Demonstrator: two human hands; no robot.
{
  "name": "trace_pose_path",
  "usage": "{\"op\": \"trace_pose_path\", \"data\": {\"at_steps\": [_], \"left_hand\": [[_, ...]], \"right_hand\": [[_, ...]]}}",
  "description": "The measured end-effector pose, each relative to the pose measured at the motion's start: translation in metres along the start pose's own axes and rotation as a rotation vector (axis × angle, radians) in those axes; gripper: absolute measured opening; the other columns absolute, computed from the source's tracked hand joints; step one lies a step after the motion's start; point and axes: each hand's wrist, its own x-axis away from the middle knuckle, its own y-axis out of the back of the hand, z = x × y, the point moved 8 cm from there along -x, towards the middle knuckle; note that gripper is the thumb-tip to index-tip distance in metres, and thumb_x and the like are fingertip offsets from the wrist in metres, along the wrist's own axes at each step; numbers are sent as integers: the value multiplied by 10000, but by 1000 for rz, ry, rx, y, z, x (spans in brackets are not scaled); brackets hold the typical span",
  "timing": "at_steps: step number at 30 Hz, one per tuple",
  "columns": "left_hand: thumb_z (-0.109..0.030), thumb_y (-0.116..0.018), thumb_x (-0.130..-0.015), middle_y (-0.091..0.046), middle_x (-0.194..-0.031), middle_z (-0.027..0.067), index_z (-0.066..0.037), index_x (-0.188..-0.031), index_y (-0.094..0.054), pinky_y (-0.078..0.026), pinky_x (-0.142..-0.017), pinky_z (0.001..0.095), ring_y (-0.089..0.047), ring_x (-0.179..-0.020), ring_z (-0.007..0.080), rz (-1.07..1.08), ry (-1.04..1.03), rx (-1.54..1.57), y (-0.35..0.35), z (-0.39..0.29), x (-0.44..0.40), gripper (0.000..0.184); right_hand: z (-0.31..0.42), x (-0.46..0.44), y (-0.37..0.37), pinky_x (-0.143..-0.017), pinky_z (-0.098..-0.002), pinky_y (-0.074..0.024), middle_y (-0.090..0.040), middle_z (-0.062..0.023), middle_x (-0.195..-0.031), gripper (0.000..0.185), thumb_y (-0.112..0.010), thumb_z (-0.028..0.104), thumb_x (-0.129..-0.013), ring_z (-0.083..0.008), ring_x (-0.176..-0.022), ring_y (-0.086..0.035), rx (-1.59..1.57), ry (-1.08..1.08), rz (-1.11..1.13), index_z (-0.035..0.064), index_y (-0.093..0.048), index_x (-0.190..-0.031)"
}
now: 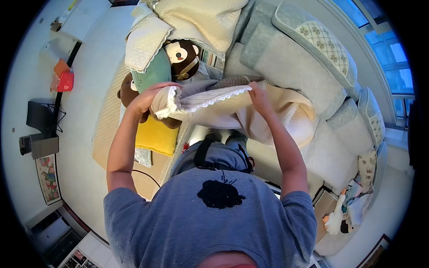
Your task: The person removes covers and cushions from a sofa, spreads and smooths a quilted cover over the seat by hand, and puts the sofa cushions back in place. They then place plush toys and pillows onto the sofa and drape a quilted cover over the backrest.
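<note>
Stretched between my two hands is a cream quilted sofa cover (214,111) with a white scalloped edge. My left hand (149,98) grips its left end, where the edge bunches up. Farther right, my right hand (259,99) is closed on the same scalloped edge. The rest of the cover hangs in folds to the right over the grey sofa seat (286,60). Just beyond my left hand are a green cushion (154,73) and a brown monkey plush toy (182,56). A yellow cushion (155,136) lies below my left hand, and another brown plush toy (128,89) is partly hidden behind it.
Another cream quilted cover (201,22) is heaped at the far end. Grey backrest cushions (315,40) line the right side beside a window (389,58). A black chair (39,117) stands at the left. Several soft things, including a white plush toy (334,219), lie at lower right.
</note>
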Motion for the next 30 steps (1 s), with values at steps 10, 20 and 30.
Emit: {"op": "trace_pose_path", "data": {"at_steps": [10,20,30], "left_hand": [[-425,-683,-582,-549,-974,135,-191,-1242,-363,-447,-694,394,-548,-847,317,-82,-335,-1173,-107,23,-44,770],[-173,-610,-579,-465,-776,61,-132,-808,-517,-436,-553,368,-536,-607,257,182,-625,-1375,-167,55,-62,251],[-131,-572,-512,-431,-704,36,-107,-751,-521,-389,-519,298,-497,-540,175,37,-998,-1360,-149,-19,12,246]], "right_hand": [[96,71,-2,-533,-457,-408,-550,-177,-651,148,-500,216,-787,-373,-620,-537,-89,-79,15,92,-502,-868],[97,102,-16,-655,-408,-445,-544,-133,-949,400,-627,158,-667,-332,-813,-541,-218,-143,71,99,-493,-1040],[-55,120,-47,-835,-369,-411,-465,-123,-1145,370,-601,49,-643,-312,-1023,-463,314,-116,62,147,-582,-999]]}}
